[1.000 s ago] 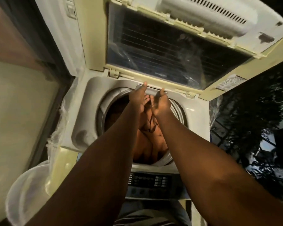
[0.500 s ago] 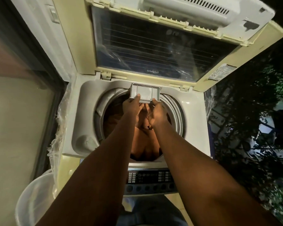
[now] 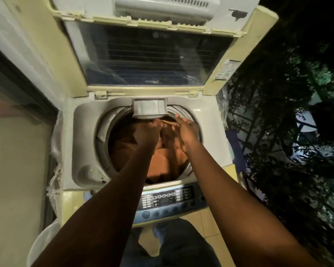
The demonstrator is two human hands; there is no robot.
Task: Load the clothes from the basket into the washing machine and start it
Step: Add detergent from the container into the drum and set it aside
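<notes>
The top-loading washing machine [image 3: 210, 132] stands with its lid [image 3: 152, 54] raised. Orange-brown clothes [image 3: 162, 162] fill the drum. A small grey drawer [image 3: 149, 108] juts out over the drum's back rim. My left hand [image 3: 146, 132] is curled just under the drawer's front lip, its fingertips hidden. My right hand [image 3: 186, 130] hovers beside it over the clothes, fingers apart and holding nothing. The control panel [image 3: 168, 199] with its row of buttons lies at the machine's near edge.
A white basket [image 3: 44, 245] shows at the lower left, beside the machine and a wall [image 3: 17, 170]. Dark foliage and railings [image 3: 287, 132] lie to the right. My legs and tiled floor [image 3: 206, 224] are below the panel.
The grey drawer has come out from the back rim over the drum. My hands have dropped from the rim. The right hand has let go and spread.
</notes>
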